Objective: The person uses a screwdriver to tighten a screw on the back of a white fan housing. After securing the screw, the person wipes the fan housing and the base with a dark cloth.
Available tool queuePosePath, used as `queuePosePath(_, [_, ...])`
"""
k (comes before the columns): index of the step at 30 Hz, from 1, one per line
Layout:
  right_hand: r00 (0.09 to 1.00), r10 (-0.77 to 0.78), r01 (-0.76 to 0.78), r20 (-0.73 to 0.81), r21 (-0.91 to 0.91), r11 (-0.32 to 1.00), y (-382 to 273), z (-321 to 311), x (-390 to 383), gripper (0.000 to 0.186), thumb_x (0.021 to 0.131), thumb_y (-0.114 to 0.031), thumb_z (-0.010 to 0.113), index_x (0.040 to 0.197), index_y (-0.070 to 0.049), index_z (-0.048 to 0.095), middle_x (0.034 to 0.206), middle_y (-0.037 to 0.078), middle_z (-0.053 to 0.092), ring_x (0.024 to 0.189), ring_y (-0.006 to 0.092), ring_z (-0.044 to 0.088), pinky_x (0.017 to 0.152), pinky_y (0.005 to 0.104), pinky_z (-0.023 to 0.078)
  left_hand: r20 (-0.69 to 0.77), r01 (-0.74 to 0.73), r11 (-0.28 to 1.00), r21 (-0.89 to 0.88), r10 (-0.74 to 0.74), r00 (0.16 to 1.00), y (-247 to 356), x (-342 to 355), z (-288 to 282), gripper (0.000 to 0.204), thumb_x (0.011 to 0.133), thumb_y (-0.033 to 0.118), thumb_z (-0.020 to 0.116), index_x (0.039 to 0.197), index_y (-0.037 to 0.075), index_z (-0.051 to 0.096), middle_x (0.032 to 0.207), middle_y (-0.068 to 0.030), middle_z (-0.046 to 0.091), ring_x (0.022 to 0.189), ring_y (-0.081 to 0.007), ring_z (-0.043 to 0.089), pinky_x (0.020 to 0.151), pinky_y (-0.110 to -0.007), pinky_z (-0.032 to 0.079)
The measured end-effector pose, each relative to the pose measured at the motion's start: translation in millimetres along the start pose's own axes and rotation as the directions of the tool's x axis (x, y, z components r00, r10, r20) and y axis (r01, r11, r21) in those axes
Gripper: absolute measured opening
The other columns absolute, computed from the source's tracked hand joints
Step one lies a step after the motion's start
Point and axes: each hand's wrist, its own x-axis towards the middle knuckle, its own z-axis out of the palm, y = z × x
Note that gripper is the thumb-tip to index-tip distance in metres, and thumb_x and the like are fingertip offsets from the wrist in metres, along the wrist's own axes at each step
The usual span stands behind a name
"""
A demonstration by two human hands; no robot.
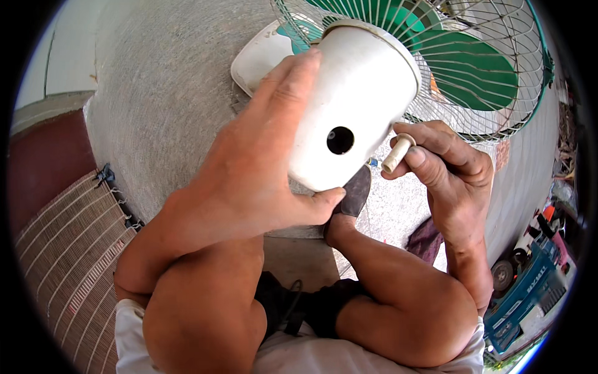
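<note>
A white rounded fan motor cover (361, 87) with one dark round hole is in front of me, its closed end tilted toward me. My left hand (249, 149) grips it from the left, fingers along its side and thumb under the lower end. Just right of the cover, my right hand (448, 162) pinches a small cream-coloured knob (398, 153) with a flared end and a hollow-looking stem. The knob is apart from the hole. Behind the cover is a fan with a wire cage (498, 56) and green blades (467, 71).
A white fan base (261, 56) lies on the grey concrete floor (149, 93). A striped woven mat (68, 268) is at the left, beside a dark red surface. Near the right edge sits a teal toolbox-like item (520, 293) among other clutter. My shoe (355, 193) is below the cover.
</note>
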Motion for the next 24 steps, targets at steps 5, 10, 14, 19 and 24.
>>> queuePosePath(5, [0.997, 0.024, -0.023, -0.070, 0.010, 1.000, 3.9, -5.2, -8.3, 0.023, 0.091, -0.004, 0.065, 0.112, 0.005, 0.069, 0.094, 0.012, 0.066, 0.076, 0.0166, 0.067, 0.072, 0.0273, 0.055, 0.047, -0.024, 1.000, 0.019, 0.024, 0.999, 4.2, 3.7, 2.6, 0.111, 0.056, 0.011, 0.082, 0.151, 0.001, 0.024, 0.144, -0.0253, 0.040, 0.133, -0.0381, 0.044, 0.109, -0.042, 0.037])
queuePosePath(10, [0.993, 0.032, -0.025, -0.110, 0.064, 0.998, 5.1, -3.4, -10.4, 0.023, 0.091, -0.005, 0.065, 0.111, 0.006, 0.068, 0.094, 0.013, 0.066, 0.075, 0.0179, 0.067, 0.072, 0.0291, 0.056, 0.059, -0.046, 0.999, 0.027, 0.044, 0.997, 4.7, 4.9, 7.0, 0.109, 0.056, 0.010, 0.081, 0.150, 0.001, 0.026, 0.143, -0.0248, 0.041, 0.133, -0.0373, 0.045, 0.109, -0.042, 0.038])
queuePosePath(14, [0.992, -0.006, 0.010, -0.124, 0.032, 0.999, 2.6, 1.5, -8.0, 0.023, 0.091, -0.003, 0.065, 0.111, 0.006, 0.068, 0.095, 0.013, 0.067, 0.076, 0.0176, 0.068, 0.072, 0.0286, 0.055, 0.022, -0.066, 0.996, 0.064, 0.064, 0.998, -0.9, 5.4, 6.4, 0.108, 0.056, 0.012, 0.079, 0.150, 0.002, 0.027, 0.141, -0.0241, 0.044, 0.130, -0.0364, 0.047, 0.107, -0.041, 0.039])
queuePosePath(19, [0.981, -0.151, 0.134, -0.122, -0.138, 0.981, -5.4, 9.6, -1.1, 0.023, 0.090, -0.002, 0.066, 0.112, 0.007, 0.068, 0.096, 0.013, 0.067, 0.077, 0.0173, 0.068, 0.071, 0.0271, 0.055, -0.029, -0.074, 0.997, 0.025, 0.075, 0.997, -8.8, 10.2, -0.7, 0.105, 0.057, 0.016, 0.078, 0.150, 0.002, 0.030, 0.138, -0.0227, 0.047, 0.126, -0.0345, 0.050, 0.105, -0.039, 0.041])
queuePosePath(24, [0.922, -0.384, 0.335, -0.040, -0.409, 0.849, -12.7, 20.4, 13.7, 0.025, 0.089, 0.002, 0.066, 0.113, 0.008, 0.067, 0.096, 0.012, 0.066, 0.080, 0.0156, 0.067, 0.071, 0.0246, 0.054, -0.048, -0.031, 1.000, 0.005, 0.031, 0.998, -7.2, 12.0, -4.2, 0.101, 0.059, 0.016, 0.077, 0.149, 0.003, 0.033, 0.137, -0.0207, 0.048, 0.124, -0.0332, 0.051, 0.104, -0.039, 0.041])
